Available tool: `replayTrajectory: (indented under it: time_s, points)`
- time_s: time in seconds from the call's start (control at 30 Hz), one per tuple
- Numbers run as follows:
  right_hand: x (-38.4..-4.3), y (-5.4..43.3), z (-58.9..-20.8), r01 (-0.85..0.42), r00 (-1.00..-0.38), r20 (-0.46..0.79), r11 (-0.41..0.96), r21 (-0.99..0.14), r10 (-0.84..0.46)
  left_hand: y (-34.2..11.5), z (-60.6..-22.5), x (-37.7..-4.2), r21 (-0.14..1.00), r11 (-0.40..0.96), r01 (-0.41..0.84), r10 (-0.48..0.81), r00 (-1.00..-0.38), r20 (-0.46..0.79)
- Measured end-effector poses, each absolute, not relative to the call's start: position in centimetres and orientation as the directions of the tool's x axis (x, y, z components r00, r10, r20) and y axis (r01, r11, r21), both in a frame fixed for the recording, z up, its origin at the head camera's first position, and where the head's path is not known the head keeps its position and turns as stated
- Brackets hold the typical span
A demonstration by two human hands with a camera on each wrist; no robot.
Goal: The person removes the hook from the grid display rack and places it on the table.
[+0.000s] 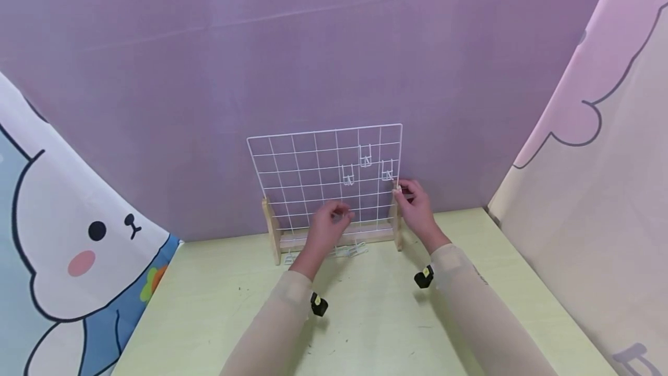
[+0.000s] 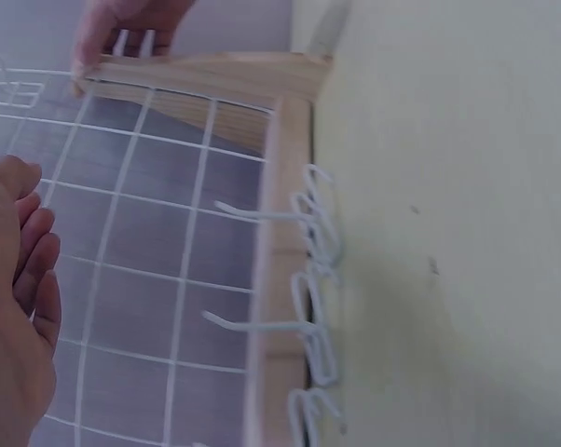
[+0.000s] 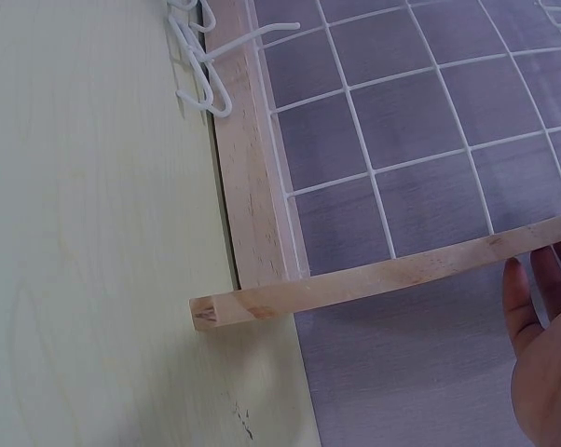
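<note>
A white wire grid panel (image 1: 308,176) stands upright in a wooden stand (image 1: 271,231) near the back of the table. My right hand (image 1: 416,208) grips the top of the stand's right upright (image 3: 392,277), thumb in front and fingers behind. In front of the grid's middle is my left hand (image 1: 329,225), its fingers loosely curled; nothing shows between them in the left wrist view. Three white wire hooks hang on the grid's right part: an upper hook (image 1: 366,159), a lower left hook (image 1: 348,179) and a right hook (image 1: 387,174).
Several loose white wire hooks (image 2: 318,340) lie along the stand's front base on the pale table (image 1: 376,318). A purple cloth backdrop (image 1: 209,74) rises close behind the grid. Printed cloths hang at the left (image 1: 62,202) and right (image 1: 584,219) sides.
</note>
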State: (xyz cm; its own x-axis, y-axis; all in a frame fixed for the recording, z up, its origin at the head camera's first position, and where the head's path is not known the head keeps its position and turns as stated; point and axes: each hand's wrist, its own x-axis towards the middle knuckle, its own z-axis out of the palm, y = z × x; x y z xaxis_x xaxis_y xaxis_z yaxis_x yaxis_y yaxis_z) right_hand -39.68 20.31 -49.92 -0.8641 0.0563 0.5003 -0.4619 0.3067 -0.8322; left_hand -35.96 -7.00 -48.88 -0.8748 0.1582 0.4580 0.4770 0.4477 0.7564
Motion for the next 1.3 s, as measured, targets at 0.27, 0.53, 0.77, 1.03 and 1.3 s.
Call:
replayTrajectory:
  time_s: [0.27, 0.53, 0.77, 1.03, 1.3]
  points:
    - [-39.9, 20.4, -50.1, -0.474, -0.859, 0.508, 0.28, -0.835, 0.061, -6.5, -46.8, -35.5, 0.809, 0.361, 0.463, 0.079, -0.88, 0.469]
    - [-39.8, 20.4, -50.0, -0.475, -0.86, 0.507, 0.273, -0.836, 0.055, -6.2, -45.4, -35.7, 0.778, 0.324, 0.539, 0.011, -0.824, 0.566]
    - [-39.7, 20.3, -49.9, -0.473, -0.86, 0.506, 0.276, -0.836, 0.058, -5.9, -44.5, -35.9, 0.761, 0.308, 0.571, -0.04, -0.791, 0.61]
    - [-39.7, 20.3, -50.0, -0.475, -0.859, 0.509, 0.274, -0.836, 0.063, -5.8, -43.8, -36.0, 0.755, 0.308, 0.579, -0.026, -0.788, 0.615]
    - [-39.8, 20.5, -50.1, -0.484, -0.854, 0.518, 0.285, -0.827, 0.054, -5.4, -43.2, -36.1, 0.745, 0.309, 0.591, -0.016, -0.78, 0.626]
